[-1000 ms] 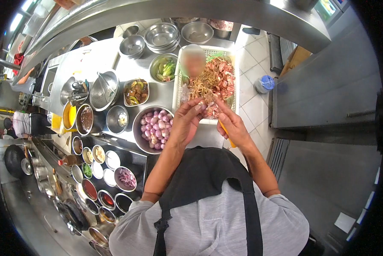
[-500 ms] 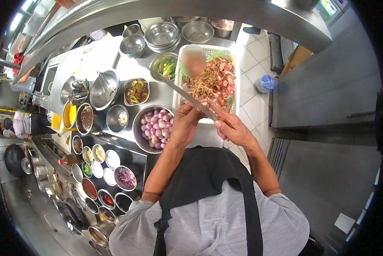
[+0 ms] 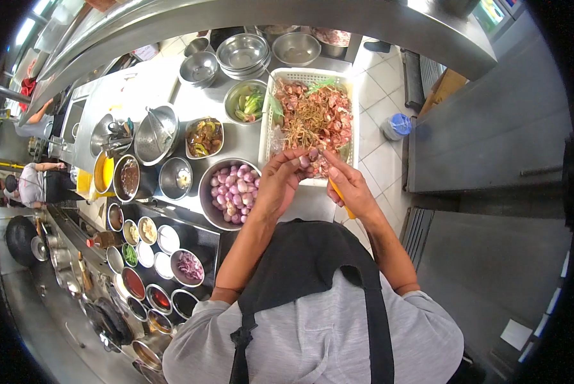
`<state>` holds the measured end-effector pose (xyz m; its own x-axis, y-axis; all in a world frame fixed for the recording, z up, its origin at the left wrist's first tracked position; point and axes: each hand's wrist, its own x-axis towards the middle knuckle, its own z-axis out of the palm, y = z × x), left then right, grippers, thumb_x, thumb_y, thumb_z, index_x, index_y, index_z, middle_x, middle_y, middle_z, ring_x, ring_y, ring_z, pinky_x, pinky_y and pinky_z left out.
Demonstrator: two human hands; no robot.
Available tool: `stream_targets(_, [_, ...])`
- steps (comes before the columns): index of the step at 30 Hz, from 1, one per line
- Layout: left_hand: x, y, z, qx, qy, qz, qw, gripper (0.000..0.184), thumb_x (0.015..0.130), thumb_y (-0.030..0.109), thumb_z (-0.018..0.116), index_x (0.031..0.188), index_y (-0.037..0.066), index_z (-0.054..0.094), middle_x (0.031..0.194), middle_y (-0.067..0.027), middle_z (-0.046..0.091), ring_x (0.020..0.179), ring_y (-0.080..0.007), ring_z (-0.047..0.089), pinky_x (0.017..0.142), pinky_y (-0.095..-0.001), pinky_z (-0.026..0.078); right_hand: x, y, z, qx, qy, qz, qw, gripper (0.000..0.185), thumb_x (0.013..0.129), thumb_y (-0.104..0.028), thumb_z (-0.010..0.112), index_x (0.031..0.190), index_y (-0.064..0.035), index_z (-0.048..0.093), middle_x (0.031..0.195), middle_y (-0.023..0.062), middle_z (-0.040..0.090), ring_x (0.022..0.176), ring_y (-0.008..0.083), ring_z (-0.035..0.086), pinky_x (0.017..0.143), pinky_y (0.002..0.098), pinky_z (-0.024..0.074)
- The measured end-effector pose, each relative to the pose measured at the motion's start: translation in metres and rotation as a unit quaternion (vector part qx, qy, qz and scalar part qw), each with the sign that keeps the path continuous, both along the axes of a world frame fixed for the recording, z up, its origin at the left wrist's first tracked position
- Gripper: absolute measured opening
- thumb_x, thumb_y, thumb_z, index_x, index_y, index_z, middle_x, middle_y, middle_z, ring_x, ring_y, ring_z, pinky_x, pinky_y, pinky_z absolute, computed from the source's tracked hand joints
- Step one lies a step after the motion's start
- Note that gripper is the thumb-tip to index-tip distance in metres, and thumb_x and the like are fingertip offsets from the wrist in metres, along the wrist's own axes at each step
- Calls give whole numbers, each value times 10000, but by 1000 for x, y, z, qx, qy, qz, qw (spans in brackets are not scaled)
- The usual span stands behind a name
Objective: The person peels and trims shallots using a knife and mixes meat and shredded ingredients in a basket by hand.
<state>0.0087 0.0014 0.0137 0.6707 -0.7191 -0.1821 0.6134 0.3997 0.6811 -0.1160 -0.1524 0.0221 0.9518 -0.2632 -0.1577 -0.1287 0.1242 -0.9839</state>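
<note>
Between its fingertips my left hand (image 3: 280,180) pinches a small purple shallot (image 3: 305,161). My right hand (image 3: 352,189) is closed on a knife with an orange handle (image 3: 340,197); its blade is hard to make out. Both hands meet over the near edge of a white plastic basket (image 3: 355,137), which holds reddish peelings (image 3: 338,115) and brown root ends. Left of my left forearm stands a metal bowl full of peeled shallots (image 3: 234,192).
Metal bowls (image 3: 242,52) are stacked behind the basket. Greens in a bowl (image 3: 247,102), a strainer (image 3: 156,136) and many sauce containers (image 3: 133,283) stand on the left. A metal shelf (image 3: 268,16) crosses above. Another person (image 3: 34,184) stands far left.
The long blade that pointed up and left half a second ago has swung out of that position, and the orange handle shows again below my right hand. The blurred patch over the basket is gone.
</note>
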Motion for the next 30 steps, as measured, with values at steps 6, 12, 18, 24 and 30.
stream_targets(6, [0, -1, 0, 19, -13, -3, 1000, 272, 972, 70, 619, 1224, -31, 613, 1210, -147, 671, 1016, -236, 661, 879, -385, 528, 1, 4, 5, 38, -4, -3, 999, 642, 1069, -389, 464, 1586, -61, 270, 644, -9, 472, 528, 65, 433, 466, 219, 354])
stream_targets(12, [2, -3, -4, 21, -7, 52, 998, 298, 946, 25, 657, 1232, -32, 598, 1130, -133, 684, 999, -217, 673, 850, -351, 561, -1, 1, 9, 33, -19, 23, 999, 660, 1064, -380, 475, 1599, -76, 239, 639, -16, 461, 523, 64, 431, 463, 216, 353])
stream_targets(18, [0, -1, -2, 12, -25, 42, 999, 230, 940, 2, 665, 1165, -36, 635, 1106, -123, 692, 942, -192, 678, 829, -324, 564, -3, -1, -1, 7, -43, 66, 997, 662, 1056, -334, 500, 1606, -88, 225, 647, -28, 457, 530, 66, 436, 467, 220, 365])
stream_targets(24, [-1, -1, -3, 11, -35, 47, 998, 200, 925, 19, 696, 1120, -15, 669, 1048, -84, 712, 927, -173, 681, 804, -318, 550, 0, -1, 12, -63, -90, 112, 988, 627, 1045, -289, 521, 1592, -92, 287, 655, -36, 433, 550, 72, 434, 496, 231, 376])
stream_targets(30, [-4, 0, -3, 5, -63, 54, 997, 211, 917, 28, 710, 1124, 3, 678, 1015, -71, 725, 932, -187, 692, 846, -338, 560, 0, 2, 21, -80, -70, 112, 988, 609, 1038, -273, 524, 1580, -85, 321, 653, -34, 440, 555, 82, 433, 513, 254, 381])
